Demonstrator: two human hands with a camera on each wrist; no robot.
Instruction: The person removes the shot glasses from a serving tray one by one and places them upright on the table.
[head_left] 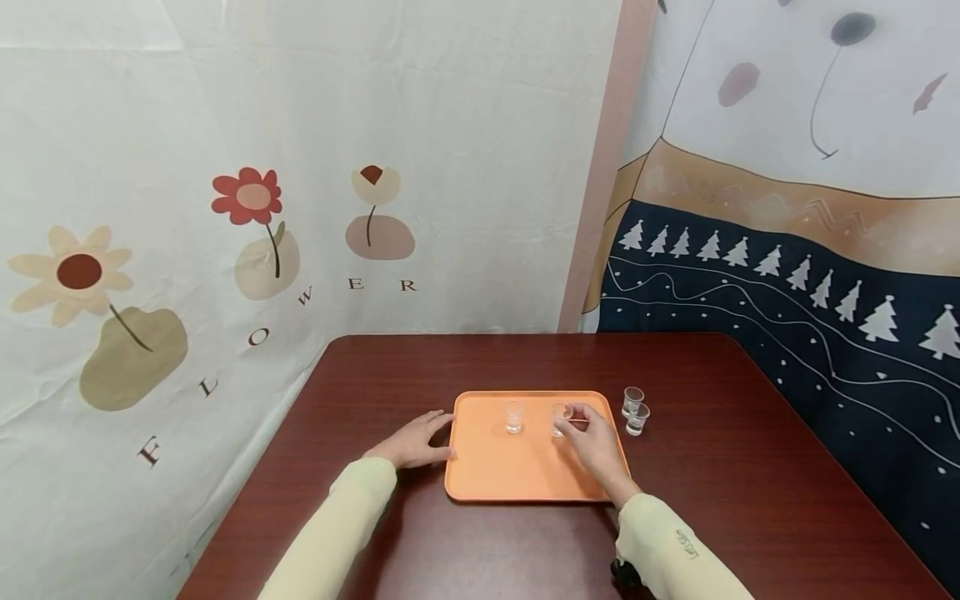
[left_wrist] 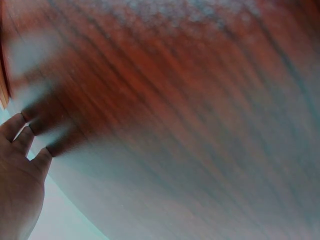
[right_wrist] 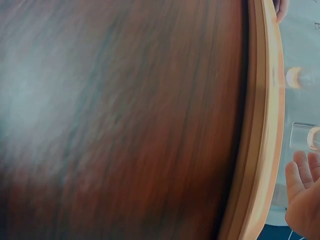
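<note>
An orange tray [head_left: 495, 475] lies on the table, with two small clear shot glasses on it. My right hand [head_left: 596, 446] reaches over the tray's right side, its thumb and fingers pinching one shot glass [head_left: 560, 411] near the rim. To the left of that glass stands the other shot glass [head_left: 513, 417], upright and untouched. With fingers spread, my left hand [head_left: 412, 442] rests at the tray's left edge. In the left wrist view the left hand [left_wrist: 22, 175] shows its fingers extended. The right wrist view catches the right hand [right_wrist: 305, 195] beside the held glass [right_wrist: 301, 136].
Right of the tray, two more shot glasses, a rear one [head_left: 632, 400] and a front one [head_left: 637, 420], stand close together on the dark red-brown table [head_left: 720, 500]. A flower-printed cloth [head_left: 465, 167] hangs behind, and a tree-patterned cloth [head_left: 750, 283] hangs at the right.
</note>
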